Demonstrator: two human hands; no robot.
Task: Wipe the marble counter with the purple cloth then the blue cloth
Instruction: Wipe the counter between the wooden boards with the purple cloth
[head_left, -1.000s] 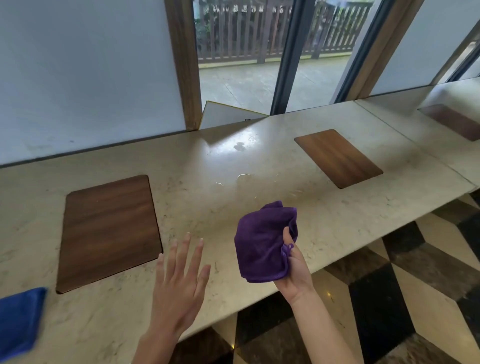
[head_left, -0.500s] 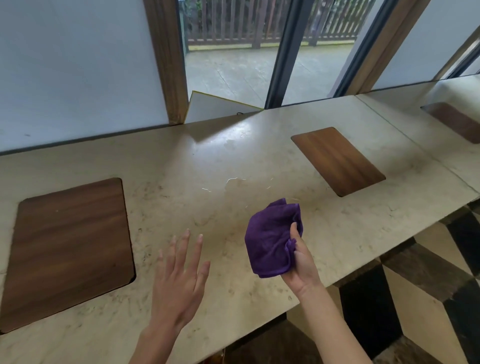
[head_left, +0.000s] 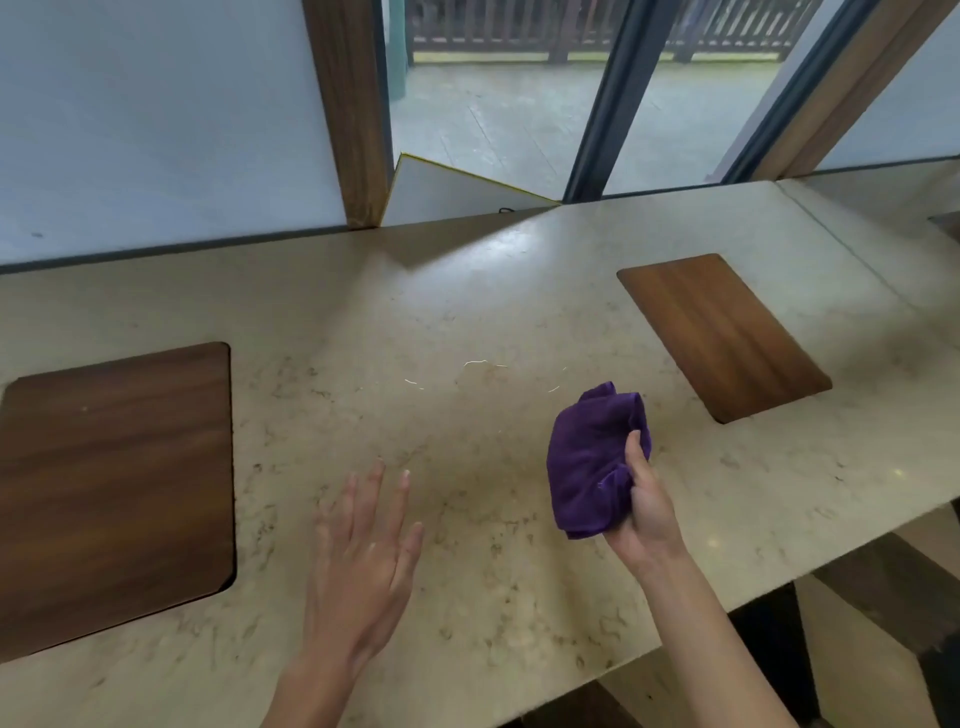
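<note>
My right hand (head_left: 644, 512) grips a bunched purple cloth (head_left: 589, 460) and holds it just above the beige marble counter (head_left: 426, 322), right of centre. The thumb lies across the cloth's right side. My left hand (head_left: 363, 561) hovers flat over the counter near its front edge, fingers spread, holding nothing. A few thin white threads (head_left: 483, 364) lie on the marble beyond both hands. The blue cloth is out of the frame.
Two dark wooden panels are set into the counter, one at the left (head_left: 114, 483) and one at the right (head_left: 722, 332). A white board (head_left: 447, 192) leans behind the counter against a wooden post (head_left: 348, 104). Windows run along the back; the patterned floor shows at the lower right.
The view has shifted to the right, so the blue cloth at the far left dropped out of sight. Both hands moved further over the counter; the purple cloth stays in my right hand.
</note>
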